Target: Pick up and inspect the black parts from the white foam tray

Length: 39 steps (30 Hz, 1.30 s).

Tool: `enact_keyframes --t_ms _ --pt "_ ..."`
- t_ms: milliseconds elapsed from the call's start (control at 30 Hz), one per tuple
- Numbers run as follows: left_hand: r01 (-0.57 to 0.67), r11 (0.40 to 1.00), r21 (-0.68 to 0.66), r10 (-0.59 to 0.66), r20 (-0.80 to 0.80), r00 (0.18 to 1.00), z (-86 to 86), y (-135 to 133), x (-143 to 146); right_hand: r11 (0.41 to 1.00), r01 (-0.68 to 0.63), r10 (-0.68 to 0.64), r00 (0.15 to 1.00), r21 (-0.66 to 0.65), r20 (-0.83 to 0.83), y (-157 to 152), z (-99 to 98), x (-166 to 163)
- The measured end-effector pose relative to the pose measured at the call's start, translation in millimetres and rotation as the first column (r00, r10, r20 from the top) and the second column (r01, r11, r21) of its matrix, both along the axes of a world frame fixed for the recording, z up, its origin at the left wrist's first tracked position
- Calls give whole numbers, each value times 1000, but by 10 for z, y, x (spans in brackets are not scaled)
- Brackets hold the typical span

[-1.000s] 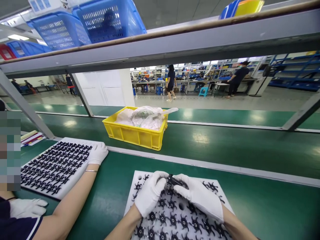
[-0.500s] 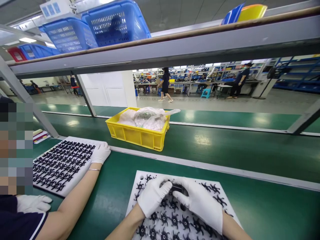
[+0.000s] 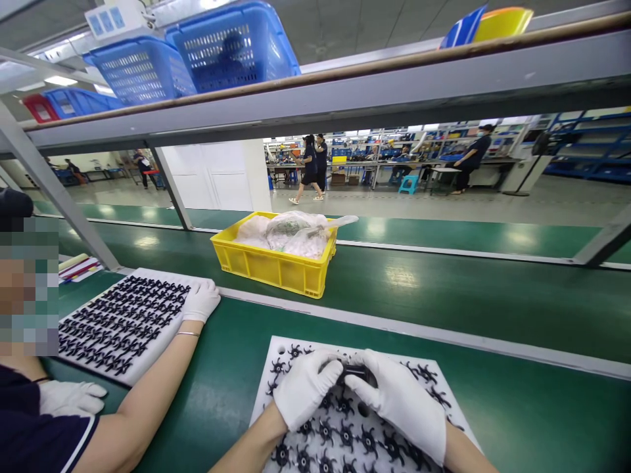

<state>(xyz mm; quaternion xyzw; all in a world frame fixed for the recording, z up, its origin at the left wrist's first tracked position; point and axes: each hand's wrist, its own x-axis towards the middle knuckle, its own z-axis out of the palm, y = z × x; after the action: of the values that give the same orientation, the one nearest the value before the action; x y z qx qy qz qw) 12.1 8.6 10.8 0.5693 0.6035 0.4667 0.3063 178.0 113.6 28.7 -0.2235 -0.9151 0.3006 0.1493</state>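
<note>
Part (image 3: 355, 373) held in both hands above a white board (image 3: 262, 402)

Over the far half of the white board, the left hand (image 3: 306, 387) and the right hand (image 3: 401, 401), both in white gloves, meet around the dark part. The left grip grasps its left end, thumb laid against it. The right grip is also curled around the part, thumb on the near side and fingers over the top. The gloves hide much of the part, so its full shape cannot be told.

Rows of small black wheels (image 3: 346, 435) with curved arms lie on the white board. A round hole (image 3: 363, 409) shows in it just on the near side of the right thumb, and another hole (image 3: 281, 350) sits at its far left corner. The white board lies on a green bench (image 3: 231, 387).

Beyond the white board and to its left stands a yellow crate (image 3: 273, 272) with plastic bags (image 3: 298, 233) in it. Well to the left of the white board lies a second board (image 3: 158, 343), also covered in black wheels; a co-worker's gloved hand (image 3: 201, 301) rests on its far right corner. High above and beyond the white board, blue baskets (image 3: 234, 49) stand on a shelf (image 3: 315, 98).
</note>
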Motion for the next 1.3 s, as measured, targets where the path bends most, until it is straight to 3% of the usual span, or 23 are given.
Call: enact_keyframes --t_ms 500,767,1100,1300 --pt "38 997 -61 -39 -14 999 104 -51 28 995 49 -52 998 91 34 -44 84 27" --pt "44 999 -28 -45 -11 999 137 -55 28 995 28 -30 999 95 13 -50 87 26" --pt "33 999 -16 -34 -12 999 114 -46 35 999 -10 9 1000 53 26 -28 66 25" --pt "31 999 -10 -31 3 1000 94 -50 34 994 42 -49 997 102 59 -61 105 16"
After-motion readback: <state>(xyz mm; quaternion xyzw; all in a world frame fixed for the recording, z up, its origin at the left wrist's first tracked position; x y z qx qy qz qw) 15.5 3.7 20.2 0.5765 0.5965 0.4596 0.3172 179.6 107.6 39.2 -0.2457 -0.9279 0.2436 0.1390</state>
